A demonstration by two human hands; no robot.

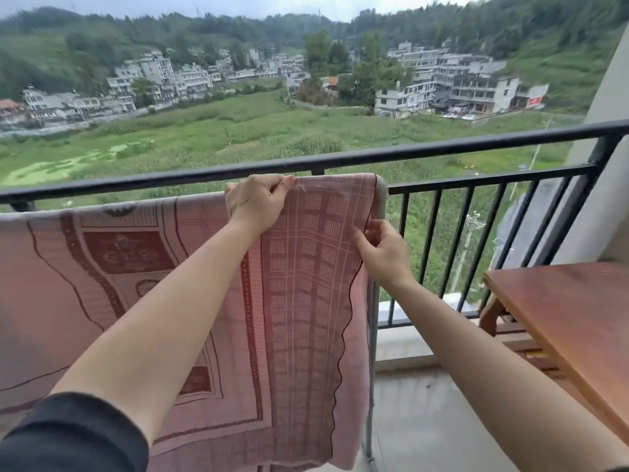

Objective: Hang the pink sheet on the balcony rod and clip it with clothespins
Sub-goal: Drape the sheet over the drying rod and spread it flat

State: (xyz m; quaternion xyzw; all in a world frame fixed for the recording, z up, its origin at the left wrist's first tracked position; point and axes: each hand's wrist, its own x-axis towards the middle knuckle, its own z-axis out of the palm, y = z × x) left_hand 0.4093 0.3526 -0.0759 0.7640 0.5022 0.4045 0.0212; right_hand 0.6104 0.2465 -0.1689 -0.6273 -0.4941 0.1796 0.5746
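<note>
The pink sheet (pixel 306 284), patterned with dark red squares and borders, hangs draped over a grey metal rod (pixel 382 185) that bends down into a post at the sheet's right end. My left hand (pixel 255 199) grips the sheet's top fold on the rod. My right hand (pixel 381 250) pinches the sheet's wavy dark-trimmed right edge a little below the rod's bend. No clothespins are in view.
The black balcony railing (pixel 442 148) runs just behind the rod, with fields and buildings far below. A wooden table (pixel 571 308) stands at the right, close to my right arm. A grey concrete floor (pixel 425 420) lies under the rod's post.
</note>
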